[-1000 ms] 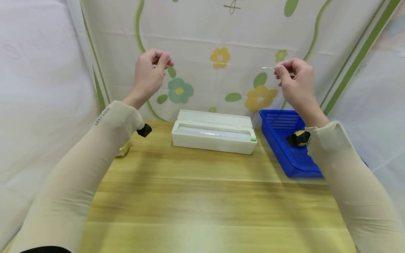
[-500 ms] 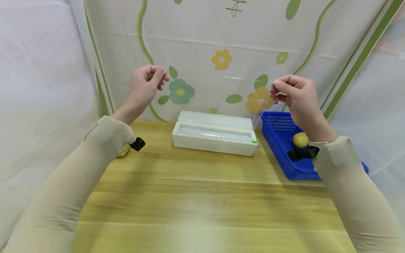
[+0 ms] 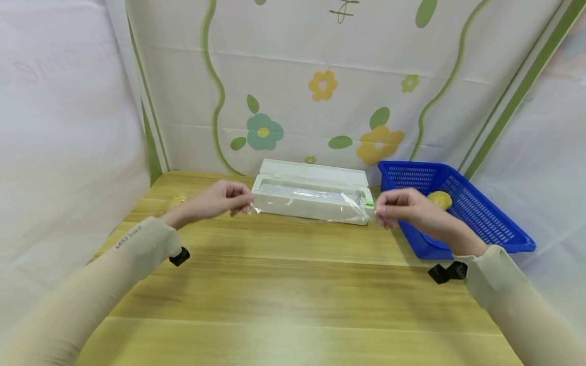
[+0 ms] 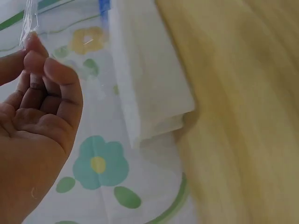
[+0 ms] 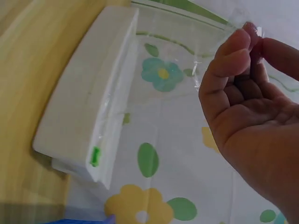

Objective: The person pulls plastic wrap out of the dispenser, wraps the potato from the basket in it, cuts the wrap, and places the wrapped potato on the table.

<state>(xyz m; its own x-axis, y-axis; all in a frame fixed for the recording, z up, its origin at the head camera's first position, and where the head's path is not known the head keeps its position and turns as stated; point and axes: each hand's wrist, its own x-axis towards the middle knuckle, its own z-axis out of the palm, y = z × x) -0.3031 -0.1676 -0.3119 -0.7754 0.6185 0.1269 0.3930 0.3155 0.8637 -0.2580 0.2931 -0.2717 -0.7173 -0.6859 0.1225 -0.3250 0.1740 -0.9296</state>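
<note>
A sheet of clear plastic wrap (image 3: pixel 316 209) is stretched between my two hands, in front of the white cling film box. My left hand (image 3: pixel 229 197) pinches one corner between thumb and fingers, and in the left wrist view the film (image 4: pixel 30 19) bunches at the fingertips. Opposite it, my right hand (image 3: pixel 407 209) pinches the other corner, creasing the film near the fingers. The long white box (image 3: pixel 309 207) stands with its lid (image 3: pixel 316 172) raised at the back and a green cutter slider (image 3: pixel 369 203) at its right end.
To the right is a blue basket (image 3: pixel 492 216) with a yellow round fruit or potato (image 3: pixel 440 199) in it. Another yellow item (image 3: pixel 176 201), shiny as if wrapped, lies behind my left wrist. A flowered cloth (image 3: pixel 293 101) hangs behind the wooden table (image 3: pixel 284 295).
Both hands have come down from in front of the hanging cloth to the height of the box, keeping the plastic wrap spread between them. The yellow piece in the basket shows more fully.
</note>
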